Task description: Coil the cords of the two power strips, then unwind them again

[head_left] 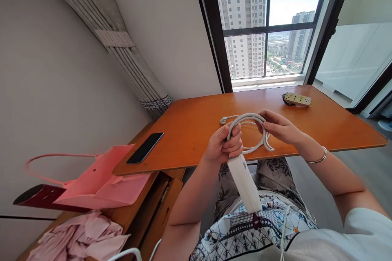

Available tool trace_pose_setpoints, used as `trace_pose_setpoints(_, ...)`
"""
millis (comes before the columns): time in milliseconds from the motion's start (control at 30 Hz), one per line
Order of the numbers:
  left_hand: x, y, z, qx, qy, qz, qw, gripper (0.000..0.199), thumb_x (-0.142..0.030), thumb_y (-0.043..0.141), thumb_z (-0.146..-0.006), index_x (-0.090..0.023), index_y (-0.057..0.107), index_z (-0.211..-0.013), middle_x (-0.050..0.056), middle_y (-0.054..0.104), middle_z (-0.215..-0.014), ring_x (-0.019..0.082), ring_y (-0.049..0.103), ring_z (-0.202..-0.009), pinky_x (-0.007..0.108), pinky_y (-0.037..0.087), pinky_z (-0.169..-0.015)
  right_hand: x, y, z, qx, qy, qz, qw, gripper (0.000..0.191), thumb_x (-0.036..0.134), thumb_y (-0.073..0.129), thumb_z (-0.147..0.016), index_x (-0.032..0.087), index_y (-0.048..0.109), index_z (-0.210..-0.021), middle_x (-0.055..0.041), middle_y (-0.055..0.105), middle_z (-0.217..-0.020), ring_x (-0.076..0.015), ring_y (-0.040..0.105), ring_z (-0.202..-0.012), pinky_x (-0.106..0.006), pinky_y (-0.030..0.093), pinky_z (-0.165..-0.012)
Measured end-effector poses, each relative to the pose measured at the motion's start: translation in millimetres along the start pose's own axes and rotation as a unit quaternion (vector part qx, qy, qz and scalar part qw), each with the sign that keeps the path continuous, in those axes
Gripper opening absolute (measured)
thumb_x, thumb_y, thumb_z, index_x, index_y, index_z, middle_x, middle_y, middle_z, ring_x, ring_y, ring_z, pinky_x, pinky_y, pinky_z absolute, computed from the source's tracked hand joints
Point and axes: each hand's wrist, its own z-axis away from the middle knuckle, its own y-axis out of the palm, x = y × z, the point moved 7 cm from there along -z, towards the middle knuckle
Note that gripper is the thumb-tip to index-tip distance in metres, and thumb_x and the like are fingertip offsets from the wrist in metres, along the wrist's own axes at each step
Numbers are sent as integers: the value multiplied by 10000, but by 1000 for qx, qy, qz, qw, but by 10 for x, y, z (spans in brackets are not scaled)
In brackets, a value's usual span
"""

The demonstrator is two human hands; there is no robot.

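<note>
My left hand is closed around one side of a looped white cable, right at the end of a white power strip. The strip hangs down toward my lap, tilted. On the loop's other side, my right hand pinches the cable between thumb and fingers. Part of the cable with its plug lies on the orange-brown table just beyond my hands.
A black phone lies at the table's left end. At the far right sits a cream power strip with a black cord. Left of the table are a pink bag and pink cloth. A window stands behind the table.
</note>
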Motion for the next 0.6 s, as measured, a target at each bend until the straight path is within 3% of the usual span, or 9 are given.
trace_pose_setpoints(133,-212,-73,42,-95,89,30,991,410,-514,563,-959,-215,395,-733,-120,264,-458,28,105,-313,157,335,-360,-393,201,98,76,63,-20,995,396,568,663,-895,183,625,-976,-24,634,-866,-152,603,-834,-317,508,-833)
trace_pose_setpoints(200,-323,-139,80,-145,126,41,980,382,-490,478,-1005,-213,416,-749,-82,447,-533,34,245,-325,167,401,-395,-557,316,194,110,97,19,989,399,569,607,-930,170,612,-935,-35,647,-857,-156,610,-831,-325,508,-850)
trace_pose_setpoints(267,-416,-200,122,-172,154,50,972,373,-471,411,-1027,-211,448,-762,7,666,-777,66,481,-444,175,422,-400,-654,352,282,103,107,100,984,375,531,520,-984,167,605,-964,-56,666,-911,-166,617,-852,-326,509,-841)
trace_pose_setpoints(333,-493,-258,164,-182,179,54,965,360,-453,400,-1022,-209,499,-778,85,718,-1109,130,666,-698,178,423,-391,-670,303,348,63,80,223,970,322,460,472,-1012,171,599,-1072,-80,676,-984,-184,625,-886,-335,506,-837)
trace_pose_setpoints(400,-553,-321,210,-192,205,49,958,334,-442,431,-1004,-208,548,-796,98,660,-1323,192,712,-955,180,452,-415,-619,211,401,10,26,345,938,309,386,455,-1020,172,563,-1217,-99,675,-1015,-200,628,-890,-351,504,-827)
trace_pose_setpoints(500,-607,-374,251,-208,238,24,949,316,-427,499,-979,-201,558,-766,77,576,-1467,245,645,-1225,196,538,-515,-471,96,478,-53,-72,453,887,388,320,431,-1029,164,467,-1382,-111,670,-1001,-200,622,-821,-349,510,-768)
trace_pose_setpoints(600,-590,-353,224,-211,243,-1,947,344,-427,558,-961,-189,516,-716,63,527,-1526,289,480,-1430,329,635,-777,-271,91,539,-74,-158,533,828,392,267,424,-1034,175,467,-1412,-75,665,-917,-172,602,-727,-300,485,-679)
